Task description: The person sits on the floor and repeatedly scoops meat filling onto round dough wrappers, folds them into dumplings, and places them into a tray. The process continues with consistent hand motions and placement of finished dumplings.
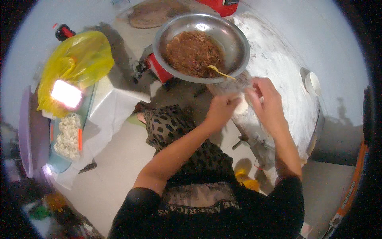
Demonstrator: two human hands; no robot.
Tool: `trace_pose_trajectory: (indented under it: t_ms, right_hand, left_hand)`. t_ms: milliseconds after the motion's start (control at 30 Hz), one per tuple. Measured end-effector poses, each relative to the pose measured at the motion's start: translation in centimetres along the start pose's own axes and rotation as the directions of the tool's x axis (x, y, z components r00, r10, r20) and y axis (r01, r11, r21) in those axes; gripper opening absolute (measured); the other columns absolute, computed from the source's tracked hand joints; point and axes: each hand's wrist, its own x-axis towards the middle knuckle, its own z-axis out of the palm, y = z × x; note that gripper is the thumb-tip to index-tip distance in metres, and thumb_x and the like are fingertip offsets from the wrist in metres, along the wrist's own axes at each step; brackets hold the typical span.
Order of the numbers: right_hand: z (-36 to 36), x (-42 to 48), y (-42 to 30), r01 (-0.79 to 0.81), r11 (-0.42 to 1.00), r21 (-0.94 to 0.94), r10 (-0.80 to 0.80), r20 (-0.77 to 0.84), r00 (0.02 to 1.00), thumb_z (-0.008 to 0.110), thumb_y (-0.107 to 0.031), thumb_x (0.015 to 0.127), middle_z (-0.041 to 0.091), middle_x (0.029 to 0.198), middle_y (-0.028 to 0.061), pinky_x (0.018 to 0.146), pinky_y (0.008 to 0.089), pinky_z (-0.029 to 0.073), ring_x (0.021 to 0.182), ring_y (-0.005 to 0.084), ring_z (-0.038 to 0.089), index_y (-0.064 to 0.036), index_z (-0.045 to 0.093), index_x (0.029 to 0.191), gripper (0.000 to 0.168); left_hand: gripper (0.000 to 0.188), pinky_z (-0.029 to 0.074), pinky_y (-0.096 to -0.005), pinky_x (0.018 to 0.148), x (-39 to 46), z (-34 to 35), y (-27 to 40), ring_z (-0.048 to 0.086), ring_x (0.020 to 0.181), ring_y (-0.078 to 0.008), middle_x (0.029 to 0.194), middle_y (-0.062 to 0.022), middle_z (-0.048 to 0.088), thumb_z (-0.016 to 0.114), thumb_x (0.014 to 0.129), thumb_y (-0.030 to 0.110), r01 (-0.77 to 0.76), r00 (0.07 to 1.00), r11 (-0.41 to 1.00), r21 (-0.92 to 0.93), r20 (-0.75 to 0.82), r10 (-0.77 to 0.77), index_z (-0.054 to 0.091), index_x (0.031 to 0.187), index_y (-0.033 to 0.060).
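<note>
My left hand [222,109] and my right hand [265,101] meet just below the right front rim of a wide stainless steel bowl [238,38]. Both are blurred, their fingers bent inward. Pale, thin material, possibly dough, shows between the right fingers; what the left fingers hold is unclear. Crumpled clear plastic [231,85] lies behind the fingertips. Brown minced filling [194,53] covers much of the bowl's bottom, and a small yellow spoon [220,72] rests in it with its handle towards my hands. Beneath the left hand is a round white dough piece [241,107], partly hidden.
A floured board [277,65] on my right carries a short stack of round white wrappers [312,83]. Leftward, folded dumplings [68,137] fill a tray beside a yellow plastic bag [92,56], a glaring lit rectangle [66,93] and a purple basin [26,131]. A dark bottle [63,32] stands behind.
</note>
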Motion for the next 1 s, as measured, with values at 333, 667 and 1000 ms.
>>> trace_pose_trajectory:
  t_ms: [333,667,1000]
  right_hand:
    - [5.5,8.6,1.4,0.238,0.844,-0.480,-0.053,0.368,0.928,0.057,-0.014,0.080,0.062,0.083,0.0146,0.065,0.0404,0.049,0.078,0.0336,0.060,-0.009,0.062,0.100,0.021]
    - [5.9,8.6,0.1,0.301,0.791,-0.533,-0.156,0.299,0.941,0.056,-0.007,0.079,0.063,0.081,0.0117,0.063,0.0384,0.049,0.076,0.0303,0.061,-0.009,0.067,0.091,0.017]
    - [5.2,9.2,0.9,0.344,0.850,-0.399,-0.197,0.365,0.910,0.058,-0.002,0.076,0.064,0.085,0.0119,0.070,0.0387,0.050,0.080,0.0308,0.061,-0.009,0.068,0.092,0.020]
  left_hand:
    - [0.028,0.045,-0.0294,0.085,-1.1,-3.2,-2.3,0.055,0.099,-0.0147,0.111,-0.0063,0.057,0.046,0.093,0.013,0.124,0.947,0.597,-0.793,-0.085,-0.310,0.051,0.117,-0.0004]
    - [0.026,0.045,-0.0280,0.081,-1.2,-4.1,-4.1,0.056,0.094,-0.0126,0.107,-0.0041,0.059,0.046,0.094,0.018,0.094,0.908,0.458,-0.884,-0.112,-0.403,0.054,0.113,0.0033]
    - [0.026,0.041,-0.0277,0.086,-1.3,-4.2,-4.1,0.053,0.100,-0.0131,0.110,-0.0010,0.056,0.044,0.094,0.018,0.101,0.889,0.472,-0.876,-0.134,-0.438,0.049,0.118,0.0073]
